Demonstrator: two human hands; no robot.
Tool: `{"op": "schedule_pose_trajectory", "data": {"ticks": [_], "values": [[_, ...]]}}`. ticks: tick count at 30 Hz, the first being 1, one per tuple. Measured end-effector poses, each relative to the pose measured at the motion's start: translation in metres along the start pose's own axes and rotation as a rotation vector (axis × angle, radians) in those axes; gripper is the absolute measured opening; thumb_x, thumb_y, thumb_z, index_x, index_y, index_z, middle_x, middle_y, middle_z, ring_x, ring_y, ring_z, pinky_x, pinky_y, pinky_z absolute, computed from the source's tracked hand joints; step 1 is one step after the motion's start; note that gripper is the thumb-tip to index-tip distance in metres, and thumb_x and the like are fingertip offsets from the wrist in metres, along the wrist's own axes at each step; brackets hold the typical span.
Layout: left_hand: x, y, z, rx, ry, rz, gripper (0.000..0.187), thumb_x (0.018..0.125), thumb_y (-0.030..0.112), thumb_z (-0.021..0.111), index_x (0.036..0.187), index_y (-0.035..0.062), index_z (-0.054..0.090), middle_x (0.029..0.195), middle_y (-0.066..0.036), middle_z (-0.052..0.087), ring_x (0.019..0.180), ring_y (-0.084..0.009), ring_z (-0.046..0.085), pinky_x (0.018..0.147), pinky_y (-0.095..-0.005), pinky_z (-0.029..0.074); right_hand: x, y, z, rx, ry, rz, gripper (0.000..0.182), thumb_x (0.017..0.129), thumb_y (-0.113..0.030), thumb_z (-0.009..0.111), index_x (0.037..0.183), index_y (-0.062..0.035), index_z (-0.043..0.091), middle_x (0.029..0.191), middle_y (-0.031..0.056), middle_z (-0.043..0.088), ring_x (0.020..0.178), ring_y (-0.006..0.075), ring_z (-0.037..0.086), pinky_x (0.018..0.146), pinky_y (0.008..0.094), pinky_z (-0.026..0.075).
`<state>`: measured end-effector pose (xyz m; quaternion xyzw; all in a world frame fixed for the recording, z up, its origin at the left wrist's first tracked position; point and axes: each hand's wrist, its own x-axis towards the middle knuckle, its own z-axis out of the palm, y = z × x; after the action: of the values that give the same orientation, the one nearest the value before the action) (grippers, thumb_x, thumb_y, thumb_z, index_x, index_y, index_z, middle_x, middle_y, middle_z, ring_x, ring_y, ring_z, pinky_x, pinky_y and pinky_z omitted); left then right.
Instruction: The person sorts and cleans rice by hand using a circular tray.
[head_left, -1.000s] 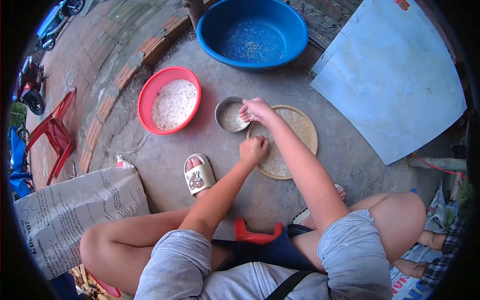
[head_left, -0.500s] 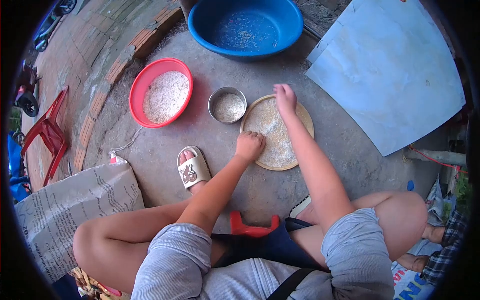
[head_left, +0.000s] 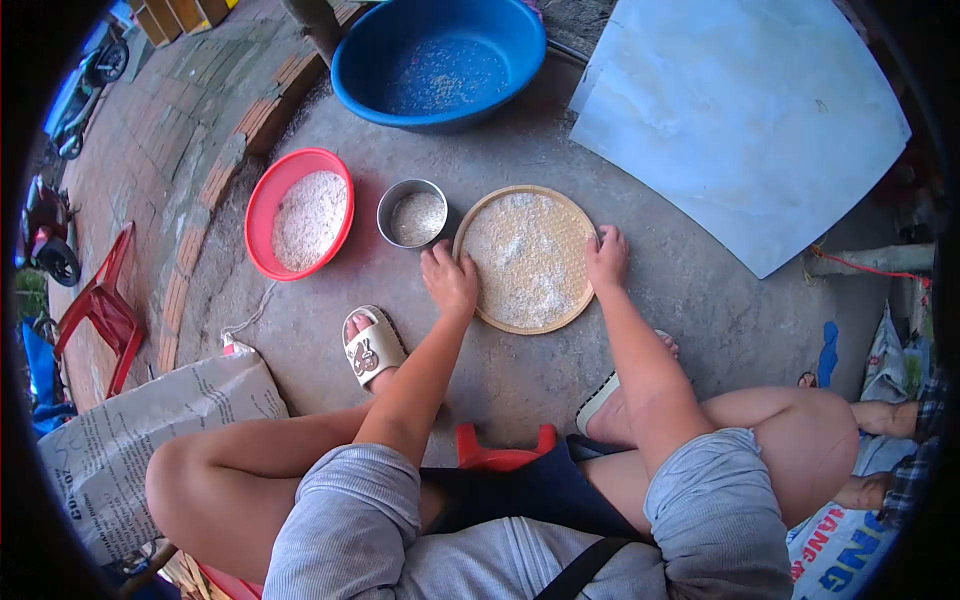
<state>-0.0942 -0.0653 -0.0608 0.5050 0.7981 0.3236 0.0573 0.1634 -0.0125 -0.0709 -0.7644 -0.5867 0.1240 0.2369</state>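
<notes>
Left hand (head_left: 450,283) and right hand (head_left: 607,260), both half-curled, are gripping a round, tan woven tray (head_left: 526,189) strewn with whitish grains (head_left: 545,303).

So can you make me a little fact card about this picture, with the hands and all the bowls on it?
Round woven tray: on the ground, with pale grains spread across it
Left hand: at the tray's left edge
Right hand: at the tray's right edge
Metal bowl: left of the tray, with pale grains inside
Red basin: left of the metal bowl, holding whitish, crumbly stuff
Blue tub: the farthest container, small bits scattered on its bottom
Hard to tell: how tightly the hands hold
</notes>
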Motion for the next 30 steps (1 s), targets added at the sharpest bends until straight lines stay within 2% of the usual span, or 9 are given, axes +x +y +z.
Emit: {"op": "schedule_pose_trajectory", "data": {"ticks": [4,11,14,16,17,20,23,26,30], "values": [[0.01,-0.003,0.008,0.005,-0.088,-0.054,0.027,0.08,0.022,0.057,0.1,0.0043,0.052,0.093,-0.016,0.054,0.088,-0.0366,0.055,0.075,-0.0452,0.043,-0.004,-0.001,-0.004,0.113,-0.127,0.071,0.02,0.086,-0.023,0.052,0.096,-0.0053,0.05,0.093,0.0183,0.058,0.086,0.0384,0.055,0.075,0.0464,0.043],[-0.01,0.055,0.012,-0.247,-0.047,-0.073,0.024,0.085,0.022,0.053,0.103,0.0059,0.054,0.092,-0.019,0.056,0.083,-0.0364,0.057,0.073,-0.0437,0.045,-0.007,0.016,-0.045,0.121,0.159,0.047,0.016,0.09,-0.024,0.046,0.089,-0.0077,0.049,0.087,0.0178,0.057,0.08,0.0409,0.055,0.068,0.0484,0.043],[0.002,0.089,0.002,-0.357,-0.189,-0.054,0.029,0.086,0.023,0.054,0.107,0.0045,0.056,0.094,-0.02,0.058,0.086,-0.0347,0.058,0.076,-0.0415,0.046,-0.002,0.038,-0.05,0.191,0.228,0.072,0.015,0.09,-0.023,0.045,0.09,-0.0079,0.049,0.087,0.0183,0.057,0.08,0.0408,0.054,0.067,0.0483,0.043],[0.012,0.083,0.012,-0.426,-0.235,-0.123,0.032,0.087,0.024,0.054,0.11,0.0029,0.057,0.095,-0.02,0.061,0.087,-0.031,0.06,0.078,-0.0388,0.046,-0.004,0.026,-0.056,0.14,0.232,0.167,0.014,0.089,-0.021,0.045,0.091,-0.0081,0.049,0.085,0.0182,0.056,0.08,0.0403,0.054,0.068,0.0478,0.043],[0.018,0.069,0.008,-0.439,-0.268,-0.156,0.037,0.087,0.026,0.056,0.115,0.0015,0.054,0.097,-0.019,0.063,0.085,-0.0214,0.061,0.078,-0.0316,0.046,-0.012,0.012,-0.055,0.179,0.234,0.133,0.013,0.089,-0.02,0.045,0.092,-0.008,0.049,0.086,0.0178,0.056,0.081,0.0396,0.054,0.068,0.0479,0.043],[0.03,-0.024,0.036,-0.688,-0.194,-0.241,0.028,0.087,0.019,0.055,0.107,-0.0003,0.059,0.087,-0.012,0.066,0.075,-0.0186,0.061,0.071,-0.0325,0.047,-0.027,-0.024,-0.015,0.249,0.171,0.124,0.016,0.089,-0.023,0.047,0.092,-0.0073,0.048,0.09,0.0179,0.056,0.087,0.0381,0.054,0.072,0.0471,0.043],[0.023,-0.044,0.009,-0.643,-0.297,-0.445,0.027,0.087,0.019,0.057,0.103,-0.0028,0.059,0.088,-0.009,0.066,0.075,-0.0152,0.06,0.071,-0.0313,0.048,-0.03,-0.044,-0.008,0.277,0.065,0.06,0.017,0.089,-0.025,0.045,0.092,-0.0081,0.049,0.092,0.018,0.056,0.088,0.0386,0.054,0.073,0.0474,0.044],[-0.003,0.002,0.019,-0.735,-0.217,-0.545,0.033,0.086,0.023,0.059,0.104,-0.004,0.058,0.097,-0.013,0.063,0.089,-0.019,0.058,0.081,-0.0326,0.045,-0.01,-0.008,-0.031,0.256,0.02,0.076,0.016,0.09,-0.023,0.045,0.09,-0.008,0.049,0.09,0.0188,0.056,0.085,0.0398,0.054,0.071,0.0474,0.043],[-0.012,0.041,0.04,-0.677,-0.244,-0.443,0.038,0.084,0.027,0.063,0.105,-0.0041,0.059,0.088,-0.01,0.064,0.081,-0.0157,0.057,0.076,-0.0307,0.045,-0.008,0.023,-0.055,0.14,0.108,0.157,0.016,0.089,-0.022,0.045,0.09,-0.007,0.049,0.087,0.0197,0.056,0.081,0.0407,0.054,0.069,0.0477,0.043]]}}
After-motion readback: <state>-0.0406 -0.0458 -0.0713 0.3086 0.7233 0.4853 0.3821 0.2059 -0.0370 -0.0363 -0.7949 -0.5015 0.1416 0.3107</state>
